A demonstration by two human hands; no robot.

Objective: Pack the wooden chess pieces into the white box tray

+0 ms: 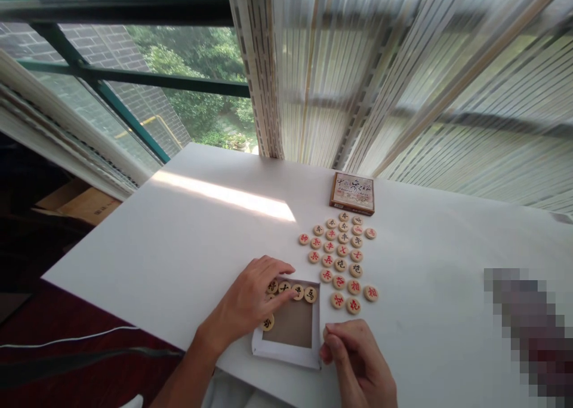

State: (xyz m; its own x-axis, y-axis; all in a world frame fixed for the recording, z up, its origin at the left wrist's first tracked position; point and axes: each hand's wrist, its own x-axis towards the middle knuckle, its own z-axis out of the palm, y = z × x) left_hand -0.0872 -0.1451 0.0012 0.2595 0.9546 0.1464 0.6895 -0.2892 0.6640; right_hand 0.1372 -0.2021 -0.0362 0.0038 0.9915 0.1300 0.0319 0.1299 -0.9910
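Fingers (pixel 277 273) of the left hand (pixel 248 305) lie loosely spread on five chess discs (pixel 298 292) in one white tray (pixel 286 355) at the near edge of the white desk (pixel 188 247). The right hand (pixel 358 360) curls narrow beside the tray; whether it holds anything is hidden. About twenty-five loose discs (pixel 342 250) and one printed box (pixel 352 193) lie beyond, under a window (pixel 179 85).
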